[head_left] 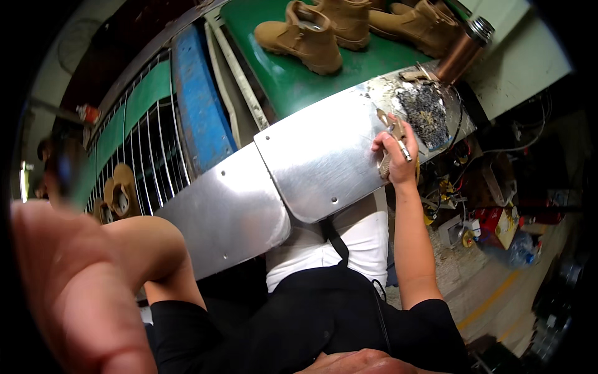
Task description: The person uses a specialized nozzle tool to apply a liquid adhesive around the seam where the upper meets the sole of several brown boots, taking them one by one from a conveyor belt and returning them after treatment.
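Note:
My right hand [398, 153] is closed around a small tan tool [397, 129] with a silver cylindrical end, over the right part of the shiny metal worktop [324, 159]. The tool's exact kind cannot be made out. Just beyond that hand lies a dark, crusted patch of residue [425, 115]. My left hand [81, 293] looms large and blurred at the left, raised close to the camera, with its arm bent. What its fingers do is not clear.
Several tan boots [305, 37] stand on a green surface [280, 81] at the back. A copper-coloured flask [464, 51] is at the far right. More footwear [121, 190] sits by a wire rack [146, 137] on the left. Cables and a plastic bottle [523, 249] lie at lower right.

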A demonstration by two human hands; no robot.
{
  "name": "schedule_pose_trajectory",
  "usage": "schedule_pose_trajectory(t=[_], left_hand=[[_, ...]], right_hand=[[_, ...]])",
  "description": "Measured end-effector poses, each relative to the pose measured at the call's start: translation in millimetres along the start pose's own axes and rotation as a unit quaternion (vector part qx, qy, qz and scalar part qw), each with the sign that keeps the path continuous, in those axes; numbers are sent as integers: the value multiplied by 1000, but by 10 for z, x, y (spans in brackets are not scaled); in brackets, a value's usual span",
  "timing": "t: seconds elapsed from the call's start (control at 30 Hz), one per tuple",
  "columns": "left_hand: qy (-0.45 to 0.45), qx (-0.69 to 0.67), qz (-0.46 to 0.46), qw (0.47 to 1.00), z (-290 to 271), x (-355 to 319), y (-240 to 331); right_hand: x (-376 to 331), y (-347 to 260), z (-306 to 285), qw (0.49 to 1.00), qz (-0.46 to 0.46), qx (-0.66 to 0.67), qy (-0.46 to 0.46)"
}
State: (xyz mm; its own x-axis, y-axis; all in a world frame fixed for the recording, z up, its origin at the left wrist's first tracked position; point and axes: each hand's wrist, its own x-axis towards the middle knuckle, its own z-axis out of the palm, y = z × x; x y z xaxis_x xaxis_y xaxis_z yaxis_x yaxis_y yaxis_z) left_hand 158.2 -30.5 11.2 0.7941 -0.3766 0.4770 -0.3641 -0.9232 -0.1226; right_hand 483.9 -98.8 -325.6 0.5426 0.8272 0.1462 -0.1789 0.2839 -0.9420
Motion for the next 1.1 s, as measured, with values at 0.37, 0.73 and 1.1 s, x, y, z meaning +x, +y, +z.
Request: schedule_pose_trajectory(t=[0.37,0.73,1.1], left_hand=[[16,57,9,998,-333,-400,554],[20,176,-50,983,-381,-1028,815],[286,431,-401,756,-749,-2595,-34]], right_hand=[[-70,148,-85,999,-1,-28,27],[42,115,165,998,-29,-52,1],[-62,153,-24,993,-58,-98,13]])
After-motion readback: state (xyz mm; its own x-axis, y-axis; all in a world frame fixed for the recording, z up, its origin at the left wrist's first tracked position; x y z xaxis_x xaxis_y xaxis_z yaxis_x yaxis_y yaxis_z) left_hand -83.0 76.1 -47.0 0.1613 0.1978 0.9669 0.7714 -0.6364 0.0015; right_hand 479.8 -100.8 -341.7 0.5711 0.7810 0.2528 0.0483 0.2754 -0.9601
